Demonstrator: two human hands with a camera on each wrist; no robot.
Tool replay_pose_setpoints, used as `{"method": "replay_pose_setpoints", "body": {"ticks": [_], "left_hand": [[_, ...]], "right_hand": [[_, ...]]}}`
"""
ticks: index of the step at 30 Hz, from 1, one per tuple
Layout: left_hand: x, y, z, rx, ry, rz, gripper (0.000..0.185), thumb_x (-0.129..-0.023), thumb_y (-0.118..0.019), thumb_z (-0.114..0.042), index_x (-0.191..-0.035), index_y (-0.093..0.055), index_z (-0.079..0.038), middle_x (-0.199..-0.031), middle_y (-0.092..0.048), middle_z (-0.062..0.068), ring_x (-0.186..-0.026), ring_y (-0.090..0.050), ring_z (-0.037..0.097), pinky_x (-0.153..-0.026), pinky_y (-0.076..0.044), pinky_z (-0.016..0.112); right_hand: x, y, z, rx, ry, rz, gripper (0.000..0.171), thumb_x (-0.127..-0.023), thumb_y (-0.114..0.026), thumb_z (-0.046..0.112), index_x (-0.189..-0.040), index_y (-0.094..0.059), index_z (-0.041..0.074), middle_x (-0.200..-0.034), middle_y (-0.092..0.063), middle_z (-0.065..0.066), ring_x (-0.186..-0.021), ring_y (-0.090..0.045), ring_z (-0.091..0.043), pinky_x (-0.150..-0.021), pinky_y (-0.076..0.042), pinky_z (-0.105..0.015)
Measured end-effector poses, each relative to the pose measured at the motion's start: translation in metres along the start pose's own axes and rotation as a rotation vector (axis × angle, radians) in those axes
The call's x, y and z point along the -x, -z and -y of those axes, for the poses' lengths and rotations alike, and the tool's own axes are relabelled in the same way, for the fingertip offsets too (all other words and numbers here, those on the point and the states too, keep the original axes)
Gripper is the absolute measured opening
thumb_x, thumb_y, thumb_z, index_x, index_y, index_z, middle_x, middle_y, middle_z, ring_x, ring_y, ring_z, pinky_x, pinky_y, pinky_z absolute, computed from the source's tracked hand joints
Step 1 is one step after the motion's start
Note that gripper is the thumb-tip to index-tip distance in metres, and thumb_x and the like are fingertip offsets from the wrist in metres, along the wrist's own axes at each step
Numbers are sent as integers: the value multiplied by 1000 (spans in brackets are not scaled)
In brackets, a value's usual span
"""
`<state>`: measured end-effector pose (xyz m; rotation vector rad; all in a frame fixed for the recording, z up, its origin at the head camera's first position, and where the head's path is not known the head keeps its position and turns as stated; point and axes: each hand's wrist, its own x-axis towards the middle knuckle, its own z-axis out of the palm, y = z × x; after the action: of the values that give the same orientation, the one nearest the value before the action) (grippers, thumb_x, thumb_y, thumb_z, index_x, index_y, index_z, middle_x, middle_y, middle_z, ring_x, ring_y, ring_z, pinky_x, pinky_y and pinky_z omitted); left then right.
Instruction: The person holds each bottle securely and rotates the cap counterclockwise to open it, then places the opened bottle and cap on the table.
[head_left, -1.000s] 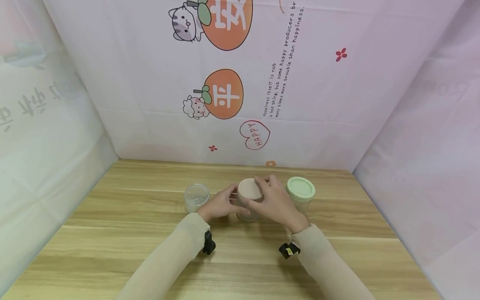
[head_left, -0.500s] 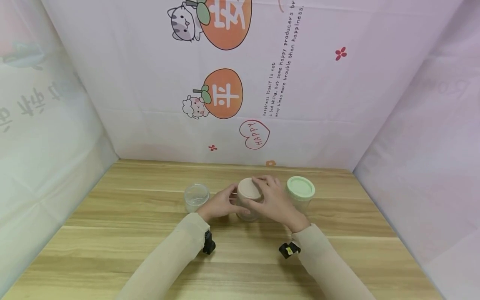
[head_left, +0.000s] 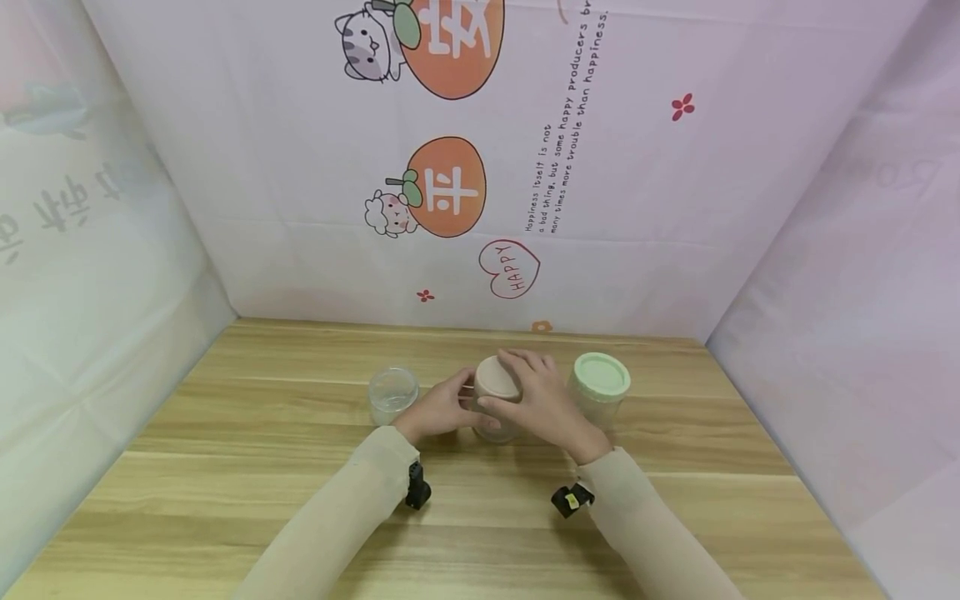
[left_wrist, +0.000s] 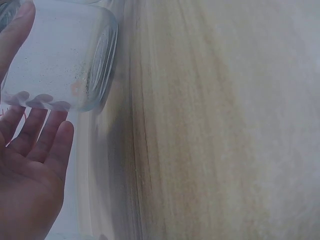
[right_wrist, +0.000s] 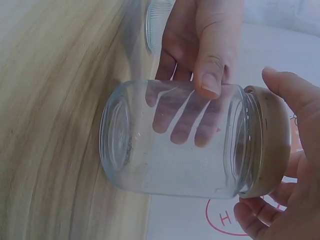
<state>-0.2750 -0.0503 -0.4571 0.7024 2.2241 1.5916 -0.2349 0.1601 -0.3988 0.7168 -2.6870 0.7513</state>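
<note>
From the head view, the right hand [head_left: 542, 402] has slid leftward over the beige lid [head_left: 496, 378] within the last second, fingers now curled round it, which reads as a twist on the glass jar [head_left: 491, 425]. The left hand [head_left: 438, 408] grips the jar body mid-counter [head_left: 225, 467]. A green-lidded jar [head_left: 601, 385] stands just beside on the right, an open lidless jar [head_left: 392, 393] near on the left.

Left wrist view: fingers [left_wrist: 37, 127] wrap the glass; bare counter beyond.

Right wrist view: thumb and fingers [right_wrist: 295, 100] clasp the lid rim.

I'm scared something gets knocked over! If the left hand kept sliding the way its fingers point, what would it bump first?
Nothing new: the left hand already holds the glass jar with the beige lid. Straight past it sits the right hand, then probably the green-lidded jar, though depth is hard to judge.
</note>
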Motion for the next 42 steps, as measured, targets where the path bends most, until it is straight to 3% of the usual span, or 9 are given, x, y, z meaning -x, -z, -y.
{"method": "replay_pose_setpoints", "body": {"ticks": [13, 21, 24, 29, 32, 42], "left_hand": [[4, -1, -10, -8, 11, -1, 89, -81, -86, -34, -153, -35, -19, -143, -49, -2, -128, -52, 20, -103, -47, 38], [4, -2, -10, -14, -10, 2, 87, -81, -87, -33, -151, -37, -19, -141, -51, -3, -127, -52, 20, -101, -48, 36], [3, -2, -8, -13, -10, -1, 87, -81, -87, -35, -151, -37, -19, -141, -51, -2, -128, -52, 20, -101, -48, 37], [4, -2, -8, -19, 11, -17, 91, -79, -87, -37, -152, -36, -19, -141, -51, -3, -128, -51, 19, -102, -47, 37], [4, -2, -9, -27, 19, -20, 91, -79, -88, -37, -152, -37, -19, -140, -52, -3, -128, -52, 19, -102, -48, 37], [5, -2, -11, -17, 31, -16, 89, -79, -88, -36, -151, -38, -19, -140, -52, -3, -126, -53, 20, -102, -48, 38]], "right_hand": [[-3, -5, 0, -61, 29, 8, 80, -88, -75, 51, -151, -45, 13, -148, -43, -13, -126, -46, -30, -85, -55, -43], [-2, -4, 0, -93, 53, 8, 75, -88, -78, 37, -150, -45, 9, -150, -40, -19, -128, -46, -34, -89, -54, -49], [-1, -2, 3, -42, 29, -8, 77, -87, -78, 44, -149, -46, 11, -147, -42, -20, -125, -46, -35, -86, -54, -48], [-3, 0, 7, 151, 1, -76, 86, -83, -71, 65, -146, -50, 11, -131, -52, -20, -113, -50, -33, -81, -50, -45], [-3, 2, 9, 222, 6, -101, 89, -81, -69, 69, -144, -52, 8, -123, -55, -21, -108, -53, -34, -79, -50, -46], [-1, 2, 6, 216, 28, -96, 86, -82, -71, 66, -142, -53, 8, -118, -54, -21, -100, -54, -32, -76, -50, -45]]}}
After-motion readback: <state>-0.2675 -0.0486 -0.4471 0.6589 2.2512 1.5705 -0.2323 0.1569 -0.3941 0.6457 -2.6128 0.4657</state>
